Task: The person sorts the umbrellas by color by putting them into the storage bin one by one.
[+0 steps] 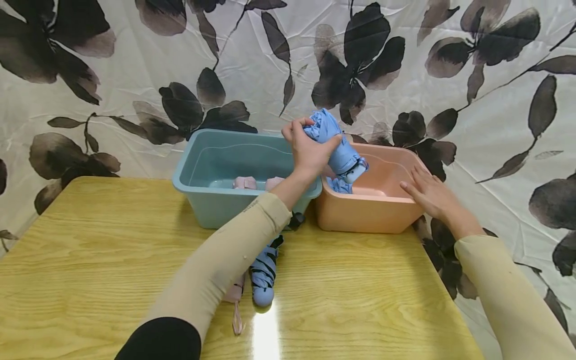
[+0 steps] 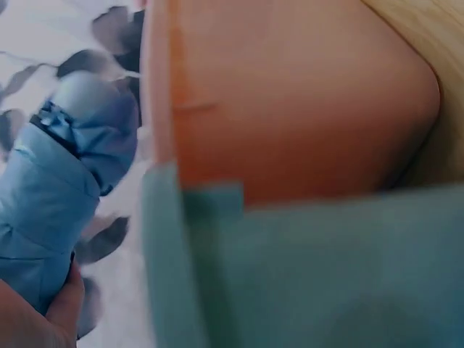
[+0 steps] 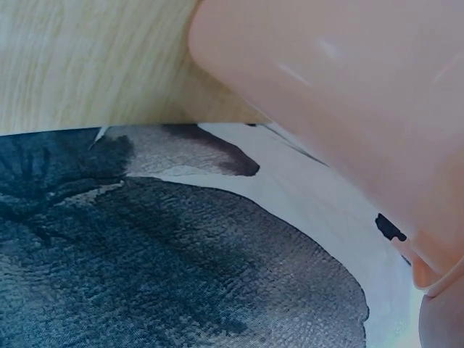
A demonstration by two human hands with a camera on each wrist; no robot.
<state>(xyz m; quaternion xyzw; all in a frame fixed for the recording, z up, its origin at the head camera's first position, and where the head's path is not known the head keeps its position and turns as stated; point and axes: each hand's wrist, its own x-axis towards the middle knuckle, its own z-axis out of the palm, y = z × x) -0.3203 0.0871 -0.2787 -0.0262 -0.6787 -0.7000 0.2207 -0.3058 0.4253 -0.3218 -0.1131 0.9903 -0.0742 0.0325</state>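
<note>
My left hand (image 1: 310, 152) grips a folded blue umbrella (image 1: 344, 156) above the left side of the peach bin (image 1: 364, 216). The umbrella tilts, its pale end pointing down to the right; in the left wrist view the blue umbrella (image 2: 54, 192) shows beside the bin walls, with the thumb along it. My right hand (image 1: 432, 197) rests on the peach bin's right rim, fingers extended. Another bunched blue item (image 1: 339, 186) lies inside that bin at the left. The right wrist view shows mostly the peach bin's outer wall (image 3: 348, 94).
Left of the peach bin stands a teal bin (image 1: 211, 202) with pink bundles (image 1: 245, 183) inside. On the wooden table (image 1: 112, 260) lie a blue, black-banded folded umbrella (image 1: 263, 275) and a pink item (image 1: 235, 292) with a strap, partly behind my left arm. A flowered cloth hangs behind.
</note>
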